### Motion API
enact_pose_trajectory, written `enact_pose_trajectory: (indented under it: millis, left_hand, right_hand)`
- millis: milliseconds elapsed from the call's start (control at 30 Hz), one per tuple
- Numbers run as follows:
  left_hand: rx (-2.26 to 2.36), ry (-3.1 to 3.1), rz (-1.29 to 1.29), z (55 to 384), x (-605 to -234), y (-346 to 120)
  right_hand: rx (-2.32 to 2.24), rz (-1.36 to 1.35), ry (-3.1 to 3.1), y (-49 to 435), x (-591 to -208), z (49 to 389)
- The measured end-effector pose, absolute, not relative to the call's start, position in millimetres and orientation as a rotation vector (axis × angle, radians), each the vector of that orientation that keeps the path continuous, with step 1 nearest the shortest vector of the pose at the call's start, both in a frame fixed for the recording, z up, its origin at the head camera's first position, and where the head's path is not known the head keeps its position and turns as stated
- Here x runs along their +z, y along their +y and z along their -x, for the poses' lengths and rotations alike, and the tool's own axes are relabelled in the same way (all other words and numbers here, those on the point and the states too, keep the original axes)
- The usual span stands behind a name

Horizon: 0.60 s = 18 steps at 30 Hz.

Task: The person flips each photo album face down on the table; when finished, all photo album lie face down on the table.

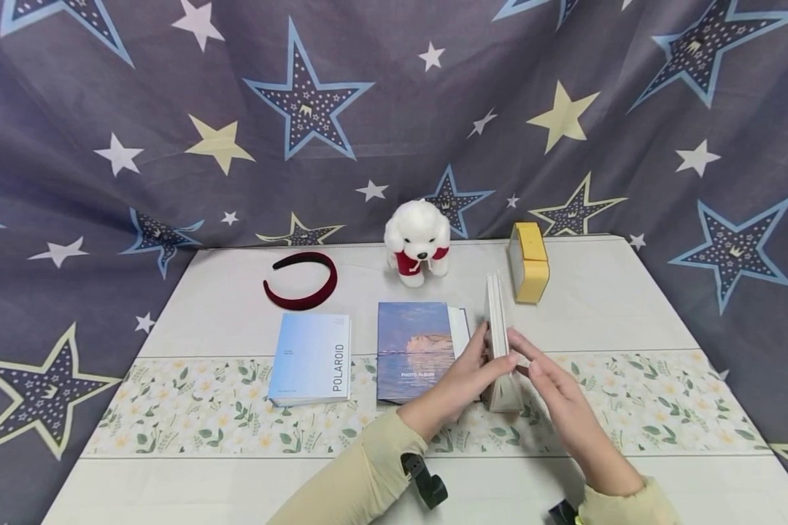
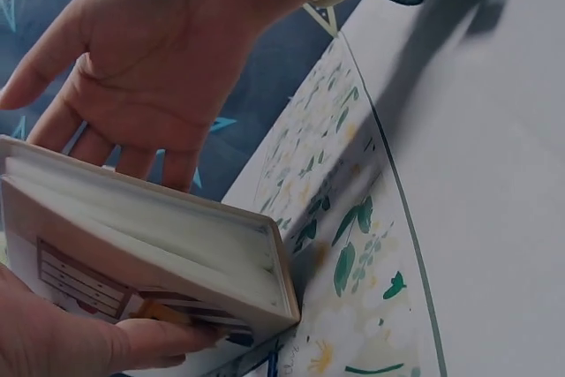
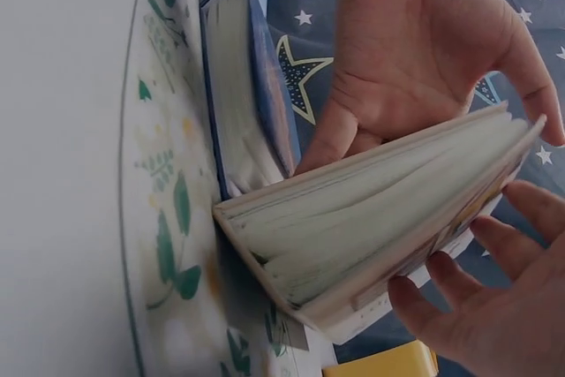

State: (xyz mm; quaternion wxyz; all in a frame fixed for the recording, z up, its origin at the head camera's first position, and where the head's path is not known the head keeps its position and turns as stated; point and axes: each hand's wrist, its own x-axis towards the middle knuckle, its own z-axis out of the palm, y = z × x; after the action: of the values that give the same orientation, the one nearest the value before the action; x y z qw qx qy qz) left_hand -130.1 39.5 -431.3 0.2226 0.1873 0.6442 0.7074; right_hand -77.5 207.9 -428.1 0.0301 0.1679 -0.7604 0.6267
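Note:
A pale photo album [image 1: 504, 397] stands upright on the table between my hands. My left hand [image 1: 460, 380] grips it from the left, with the thumb across the edge and the other fingers behind the cover. On the other side, my right hand [image 1: 561, 397] touches the opposite cover with fairly straight fingertips. In the right wrist view, the album's covers [image 3: 380, 218] stand slightly apart around its pages, and a printed picture shows on the cover facing the right hand. Left of it lies a blue photo album [image 1: 410, 332] with a cliff picture, partly covering another item.
A light blue POLAROID album [image 1: 305, 364] lies farther left. Behind it is a dark red headband [image 1: 311, 297]. A white plush dog [image 1: 416, 230] in red stands at the back, and a yellow box-like object [image 1: 532, 270] stands at the back right. A floral strip [image 1: 203, 415] crosses the table.

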Motion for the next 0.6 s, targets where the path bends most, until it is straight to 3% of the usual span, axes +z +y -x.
enact_pose_trajectory:
  millis: [600]
  left_hand:
    - [2.178,1.56,-0.429,130,-436,28]
  right_hand:
    - [1.681,-0.321,-2.64,215,-453,87]
